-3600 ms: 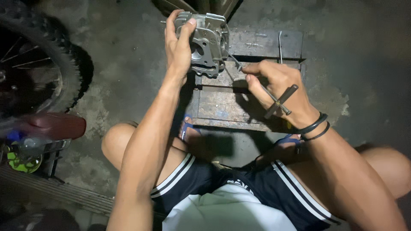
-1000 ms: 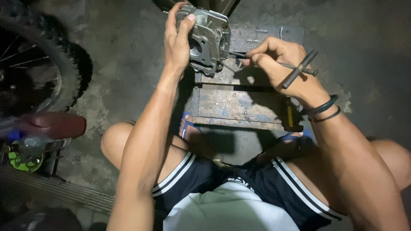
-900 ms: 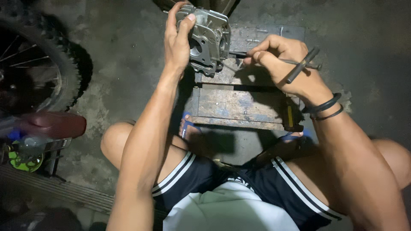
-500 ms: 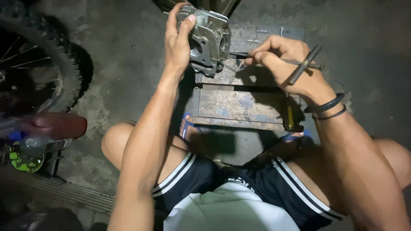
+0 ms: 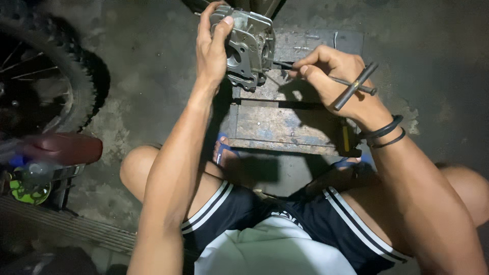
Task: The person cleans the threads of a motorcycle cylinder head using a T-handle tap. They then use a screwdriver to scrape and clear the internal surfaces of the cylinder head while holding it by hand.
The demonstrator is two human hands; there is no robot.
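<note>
Both hands work at a grey cast-metal engine part (image 5: 248, 47), which stands on edge at the far end of a worn wooden-and-metal stool serving as the counter (image 5: 285, 119). Left hand (image 5: 211, 51): closed around the near-left side of the engine part, thumb over its top edge, apparently steadying the casting so that it does not turn or tip. Right hand (image 5: 336, 76): closed on a T-handle wrench (image 5: 351, 84), fingers pinching the shaft just to the right of the engine part while the cross-handle lies across the back of the hand; the shaft tip meets the right face of the casting, a grip that suits fine turning rather than force. Two dark bands circle the right wrist.

Counter: scratched, stained boards with a dark slot nearer the person than the engine part; a small yellow-handled tool (image 5: 346, 138) lies at its near-right edge. Surroundings: rough, patchy concrete floor (image 5: 142, 97), dimly lit. Left of the engine part stands a knobbly motorcycle tyre (image 5: 76, 76) with spokes; below it, a blurred red object (image 5: 66, 147). Blue sandals show beneath the counter.
</note>
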